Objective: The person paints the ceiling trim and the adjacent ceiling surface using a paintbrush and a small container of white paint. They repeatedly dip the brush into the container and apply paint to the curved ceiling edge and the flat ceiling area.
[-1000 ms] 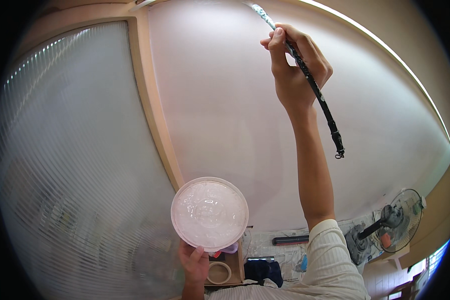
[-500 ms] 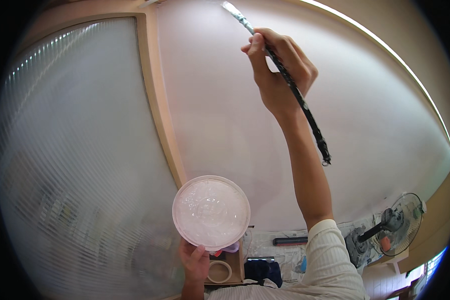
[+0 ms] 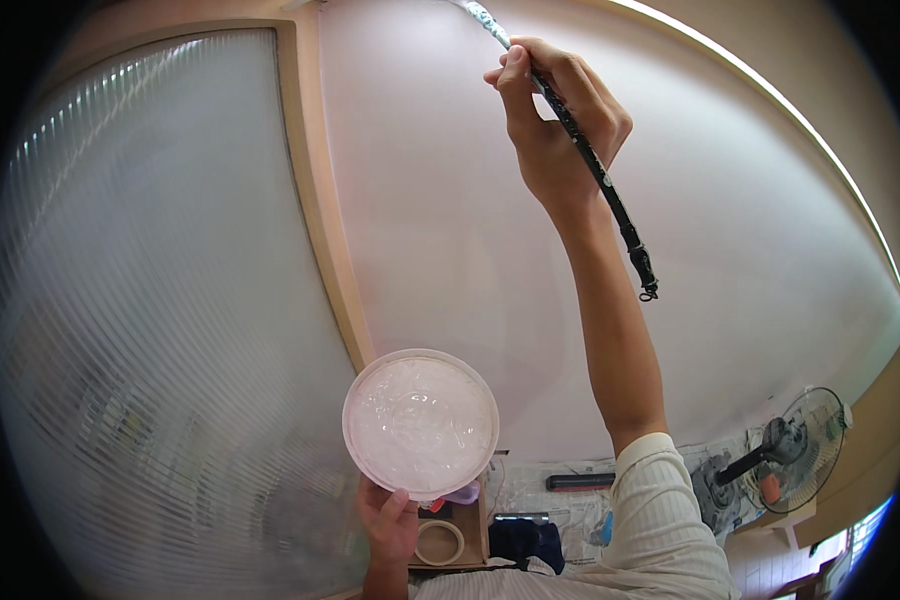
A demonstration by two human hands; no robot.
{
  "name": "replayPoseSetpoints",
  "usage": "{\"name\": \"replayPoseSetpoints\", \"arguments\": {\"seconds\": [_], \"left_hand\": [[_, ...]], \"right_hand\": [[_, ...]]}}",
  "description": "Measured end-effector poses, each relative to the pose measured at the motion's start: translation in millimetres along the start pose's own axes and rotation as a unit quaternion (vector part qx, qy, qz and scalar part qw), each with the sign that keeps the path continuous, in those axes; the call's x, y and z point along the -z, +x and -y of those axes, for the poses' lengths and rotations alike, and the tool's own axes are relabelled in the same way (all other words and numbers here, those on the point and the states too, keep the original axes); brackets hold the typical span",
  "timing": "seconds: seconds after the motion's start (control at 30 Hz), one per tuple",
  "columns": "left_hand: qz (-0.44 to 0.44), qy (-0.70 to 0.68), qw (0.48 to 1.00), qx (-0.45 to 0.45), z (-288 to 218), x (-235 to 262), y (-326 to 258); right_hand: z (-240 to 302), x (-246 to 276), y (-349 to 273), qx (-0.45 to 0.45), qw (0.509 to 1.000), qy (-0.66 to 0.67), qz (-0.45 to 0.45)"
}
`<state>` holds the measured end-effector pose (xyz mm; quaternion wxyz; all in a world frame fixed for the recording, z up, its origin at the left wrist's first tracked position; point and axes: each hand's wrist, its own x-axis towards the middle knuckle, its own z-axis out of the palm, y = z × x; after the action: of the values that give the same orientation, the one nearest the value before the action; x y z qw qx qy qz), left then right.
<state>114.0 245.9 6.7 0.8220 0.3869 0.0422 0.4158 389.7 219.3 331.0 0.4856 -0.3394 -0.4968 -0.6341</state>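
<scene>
Above and right of the round dish (image 3: 350,420), the right hand (image 3: 552,155) has its fingers closed around a slim brush (image 3: 607,184) slanting up-left; the left hand (image 3: 391,526) pinches the dish's near rim.

The white-flecked black brush (image 3: 599,169) slants up leftward. The round pale dish (image 3: 420,425), glossy inside, sits lower left.

Home-like room: ribbed glass panel (image 3: 160,300), wooden frame (image 3: 315,190), pale wall (image 3: 440,230), electric fan (image 3: 785,437), newspaper sheets (image 3: 582,520) spread below.
</scene>
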Motion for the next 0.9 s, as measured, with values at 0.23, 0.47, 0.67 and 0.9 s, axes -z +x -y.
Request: {"name": "replayPoseSetpoints", "arguments": {"seconds": [0.23,0.47,0.67,0.9], "left_hand": [[-0.001,-0.003,1.000,0.004,2,3,0],[0.002,-0.006,1.000,0.000,3,4,1],[0.005,-0.009,1.000,0.002,3,6,2],[0.006,-0.011,1.000,0.001,4,5,3]], "right_hand": [[0,4,1,-0.004,1.000,-0.001,-0.008],[0,6,1,-0.004,1.000,-0.005,-0.010],[-3,7,-1,-0.005,1.000,-0.007,-0.019],[-6,12,-2,-0.010,0.999,-0.008,-0.038]]}}
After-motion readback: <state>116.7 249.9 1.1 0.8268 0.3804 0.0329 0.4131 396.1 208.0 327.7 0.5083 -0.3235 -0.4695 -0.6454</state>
